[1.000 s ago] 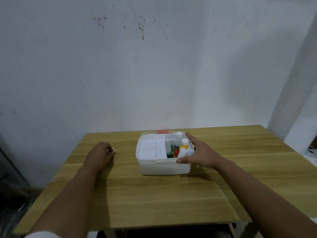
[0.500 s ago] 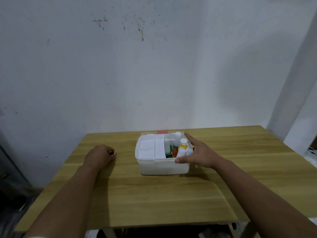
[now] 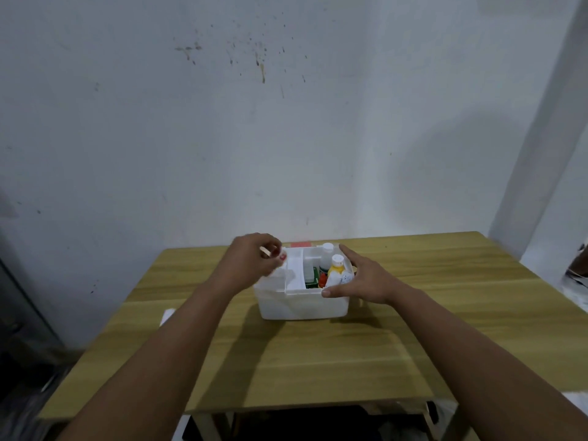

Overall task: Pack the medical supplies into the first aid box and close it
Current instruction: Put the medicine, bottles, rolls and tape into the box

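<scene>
Box point(image 3: 302, 302) sits mid-table, lid off; right hand point(image 3: 366, 281) splays open against its right rim to steady it, while left hand point(image 3: 254, 261) pinches a small red-tipped item point(image 3: 280, 256) over its left tray.

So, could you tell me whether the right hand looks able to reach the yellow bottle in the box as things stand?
Probably yes. The right hand rests on the box wall right beside the yellow bottle, the box is open on top, and nothing covers the bottle.
</scene>
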### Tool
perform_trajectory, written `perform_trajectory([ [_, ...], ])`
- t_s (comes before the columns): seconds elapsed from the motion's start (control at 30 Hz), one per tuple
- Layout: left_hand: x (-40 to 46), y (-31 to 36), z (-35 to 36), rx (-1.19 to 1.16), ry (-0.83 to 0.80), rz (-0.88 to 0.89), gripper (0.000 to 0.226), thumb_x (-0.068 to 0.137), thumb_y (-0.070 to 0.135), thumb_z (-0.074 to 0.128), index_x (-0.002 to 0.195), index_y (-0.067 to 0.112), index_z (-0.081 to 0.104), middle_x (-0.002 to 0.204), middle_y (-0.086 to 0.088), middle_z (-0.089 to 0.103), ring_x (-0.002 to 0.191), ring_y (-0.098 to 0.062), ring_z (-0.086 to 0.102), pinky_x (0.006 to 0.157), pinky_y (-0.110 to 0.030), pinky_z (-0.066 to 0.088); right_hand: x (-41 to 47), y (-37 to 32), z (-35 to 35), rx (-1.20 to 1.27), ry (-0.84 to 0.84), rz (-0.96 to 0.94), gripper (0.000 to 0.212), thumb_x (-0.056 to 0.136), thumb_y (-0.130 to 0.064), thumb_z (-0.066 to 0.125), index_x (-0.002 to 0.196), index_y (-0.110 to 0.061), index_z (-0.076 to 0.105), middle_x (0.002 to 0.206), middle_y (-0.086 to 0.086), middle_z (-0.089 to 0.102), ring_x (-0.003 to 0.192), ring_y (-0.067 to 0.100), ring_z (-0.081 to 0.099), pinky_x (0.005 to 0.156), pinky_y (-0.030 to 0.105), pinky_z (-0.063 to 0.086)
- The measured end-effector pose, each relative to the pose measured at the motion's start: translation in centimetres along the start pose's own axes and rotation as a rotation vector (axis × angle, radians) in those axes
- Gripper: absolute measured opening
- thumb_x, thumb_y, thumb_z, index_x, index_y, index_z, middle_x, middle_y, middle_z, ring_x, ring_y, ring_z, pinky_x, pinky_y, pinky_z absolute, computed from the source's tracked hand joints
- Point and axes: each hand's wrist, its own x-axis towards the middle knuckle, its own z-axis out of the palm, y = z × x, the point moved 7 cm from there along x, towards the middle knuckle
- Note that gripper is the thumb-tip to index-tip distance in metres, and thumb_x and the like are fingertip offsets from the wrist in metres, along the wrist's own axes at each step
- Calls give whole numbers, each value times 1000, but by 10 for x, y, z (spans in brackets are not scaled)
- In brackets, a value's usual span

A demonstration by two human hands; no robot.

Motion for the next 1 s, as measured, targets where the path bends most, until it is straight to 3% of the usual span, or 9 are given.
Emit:
perform_trajectory([
  [0.17,-7,-1,26,369,-147,23,26,85,22,79,111,23,74,106,7,71,90,-13,67,75,-29,55,-7,-8,-2,-1,-4,-26,101,75,-37,88,156,-29,27,150,0,50,111,8,44,90,23,40],
  [0.37,0,4,33,746,-136,122,11,90,28,66,100,22,69,96,1,67,86,-21,62,64,-30,43,-8,-11,-2,15,2,-34,102,74,-39,88,156,-28,27,151,-1,49,111,9,45,92,24,39],
  [0.6,3,-3,33,674,-206,33,14,84,29,74,96,26,80,92,8,73,78,-12,62,59,-26,41,-7,-9,-1,34,9,-28,107,73,-40,89,157,-30,25,152,-2,48,113,9,45,93,25,40],
  [0.67,3,-5,29,571,-212,4,21,83,28,76,103,25,81,101,9,76,83,-10,65,67,-26,48,-7,-9,-1,33,5,-32,103,74,-38,89,156,-30,27,149,-3,49,113,9,45,92,24,40],
  [0.73,2,-6,19,430,-161,-22,32,84,29,78,116,21,78,115,7,74,96,-10,68,79,-27,52,-7,-9,-1,37,9,-34,102,74,-37,89,156,-30,29,146,-4,50,113,7,44,91,24,39],
  [0.83,-5,-13,-9,316,11,-40,29,88,29,73,116,21,77,116,4,73,96,-10,68,84,-32,54,-6,-7,0,36,7,-32,103,73,-39,89,156,-31,28,142,-8,49,115,6,43,92,24,38],
  [0.93,-18,-41,-44,422,165,-163,26,89,30,64,111,24,76,113,5,72,98,-16,67,82,-36,56,-5,-5,1,45,2,-26,104,73,-39,89,156,-31,28,134,-13,49,114,7,45,90,24,39],
  [1.0,-32,-74,-64,597,117,-347,28,85,33,61,107,23,75,113,1,72,102,-24,67,83,-38,56,-4,-4,2,50,0,-30,102,73,-38,89,155,-31,29,134,-11,50,113,8,47,87,23,40],
])
